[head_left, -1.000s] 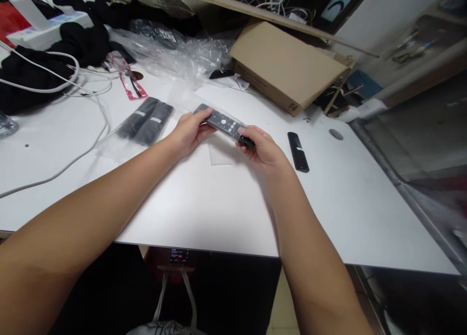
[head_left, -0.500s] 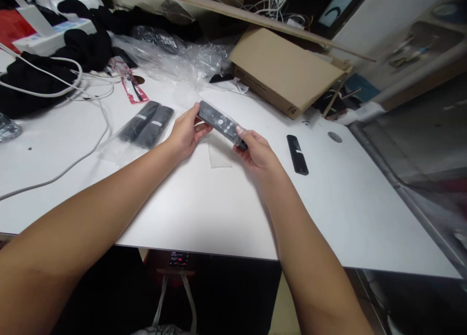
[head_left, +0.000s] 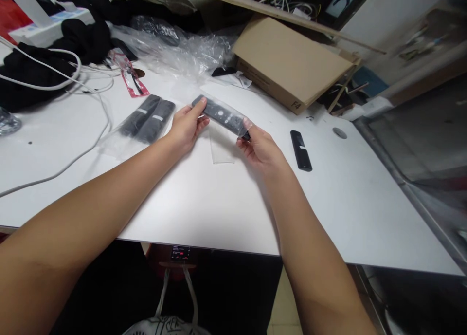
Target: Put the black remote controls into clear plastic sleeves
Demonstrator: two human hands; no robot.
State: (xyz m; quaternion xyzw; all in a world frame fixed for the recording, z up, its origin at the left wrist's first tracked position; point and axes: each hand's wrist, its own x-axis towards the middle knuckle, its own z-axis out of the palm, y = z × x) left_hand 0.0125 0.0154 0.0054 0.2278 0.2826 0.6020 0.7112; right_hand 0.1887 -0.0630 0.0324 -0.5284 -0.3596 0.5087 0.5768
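A dark remote control (head_left: 223,116) in a clear plastic sleeve is held above the white table (head_left: 204,203), its buttons facing up. My left hand (head_left: 188,125) grips its left end, thumb on top. At the right end my right hand (head_left: 258,142) pinches the remote and the sleeve between thumb and fingers. Under them a flat clear bag (head_left: 221,150) lies on the table. Two bagged dark remotes (head_left: 148,118) rest side by side left of my left hand. Another black remote (head_left: 301,151) lies to the right of my right hand.
A cardboard box (head_left: 292,62) stands at the back, beside crumpled clear plastic (head_left: 182,52). White cables and a power strip (head_left: 54,26) are at the left, near a red packet (head_left: 129,74). A round grey disc (head_left: 339,133) lies at the right.
My left thumb has moved from the remote's end onto its top face. The whole view has shifted slightly; both hands still hold the remote.
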